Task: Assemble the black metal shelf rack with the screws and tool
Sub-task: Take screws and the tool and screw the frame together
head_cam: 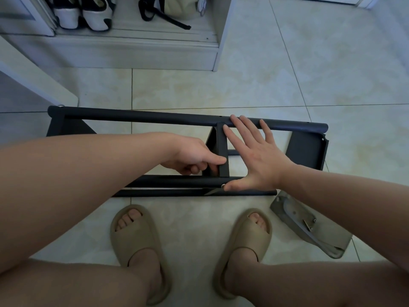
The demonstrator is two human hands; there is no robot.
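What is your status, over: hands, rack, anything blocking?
Left hand grips middle crosspiece. Right hand open, flat across rack. Rack lies on floor. Plastic bag off right, nothing blocking.

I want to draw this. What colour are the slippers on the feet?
The slippers are plain sandy beige, with no pattern; the head view shows them best.

- Your floor [287, 74] is glossy cream tile with a marbled look and thin dark grout lines. Soft light pools on it near the middle.
- Up top there's a pale cabinet [137, 56] with its low shelf open. White shoes [88, 16] with black trim and a cream bag [174, 7] with black straps sit in it.
- A white panel [33, 78] slants in at your left.
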